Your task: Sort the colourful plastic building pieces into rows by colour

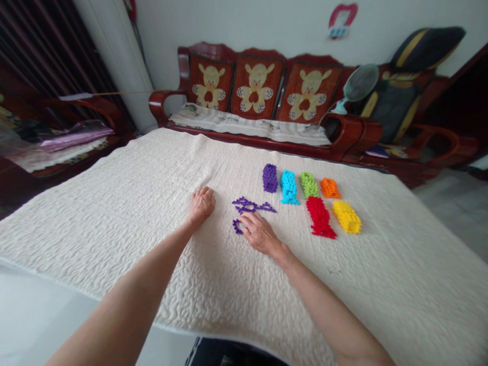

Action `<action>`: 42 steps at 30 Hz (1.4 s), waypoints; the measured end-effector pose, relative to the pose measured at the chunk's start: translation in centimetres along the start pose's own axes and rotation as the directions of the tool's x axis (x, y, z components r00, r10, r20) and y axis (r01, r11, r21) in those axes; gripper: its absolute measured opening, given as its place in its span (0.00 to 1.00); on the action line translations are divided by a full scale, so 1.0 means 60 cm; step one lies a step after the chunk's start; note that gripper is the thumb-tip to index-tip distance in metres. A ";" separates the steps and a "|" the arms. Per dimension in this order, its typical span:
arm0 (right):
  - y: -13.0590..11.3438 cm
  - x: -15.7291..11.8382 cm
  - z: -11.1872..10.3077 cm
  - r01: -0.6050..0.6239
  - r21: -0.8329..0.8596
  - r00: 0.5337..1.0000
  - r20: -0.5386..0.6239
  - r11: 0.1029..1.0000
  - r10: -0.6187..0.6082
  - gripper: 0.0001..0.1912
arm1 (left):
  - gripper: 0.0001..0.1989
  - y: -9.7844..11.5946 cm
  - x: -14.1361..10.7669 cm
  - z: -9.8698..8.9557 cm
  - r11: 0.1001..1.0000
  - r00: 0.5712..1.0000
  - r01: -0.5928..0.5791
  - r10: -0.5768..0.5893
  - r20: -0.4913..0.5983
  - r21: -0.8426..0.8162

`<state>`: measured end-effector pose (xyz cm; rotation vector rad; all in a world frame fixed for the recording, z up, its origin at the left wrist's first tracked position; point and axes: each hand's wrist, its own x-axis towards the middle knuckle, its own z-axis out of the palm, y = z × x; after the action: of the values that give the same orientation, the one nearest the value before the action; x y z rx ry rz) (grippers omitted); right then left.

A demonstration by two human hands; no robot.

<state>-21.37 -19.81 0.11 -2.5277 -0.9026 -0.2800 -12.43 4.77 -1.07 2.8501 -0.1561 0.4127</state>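
Observation:
My left hand (203,203) rests on the cream quilted cover (152,203), its fingers curled into a loose fist. Nothing shows in it. To its right, my right hand (260,234) is bent over a small curved purple plastic piece (237,226) with a knobbly edge. Its fingertips close on the right side of this piece and hide part of it. Just beyond that hand lie several loose purple pieces (247,208), flat and openwork, one of them a triangular purple piece (267,207) at the right.
Farther right sit knobbly plastic stacks: purple (270,178), light blue (288,187), green (309,185), orange (330,188), red (321,218) and yellow (346,217). Behind the covered surface stands a wooden sofa (229,136) with bear-patterned cushions (256,84). A wooden armchair (102,109) is at left.

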 end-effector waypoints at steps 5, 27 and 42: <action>-0.021 0.030 -0.005 -0.158 -0.169 0.980 0.098 0.973 0.176 0.11 | 0.15 -0.001 -0.002 -0.001 1.000 1.000 -0.003 0.003 -0.009 -0.014; 0.053 -0.011 -0.068 -0.472 0.580 0.853 0.110 0.664 0.510 0.10 | 0.14 0.001 -0.006 -0.004 0.999 0.999 -0.029 0.028 -0.029 -0.023; 0.070 -0.064 -0.062 -0.134 0.163 0.956 -0.238 0.977 0.171 0.08 | 0.15 0.002 -0.002 -0.004 1.000 1.000 -0.007 0.007 -0.005 -0.005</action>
<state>-21.76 -26.55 0.74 -2.3454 -0.6028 -0.4554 -12.60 4.73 -0.88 2.8443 -0.1659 0.4197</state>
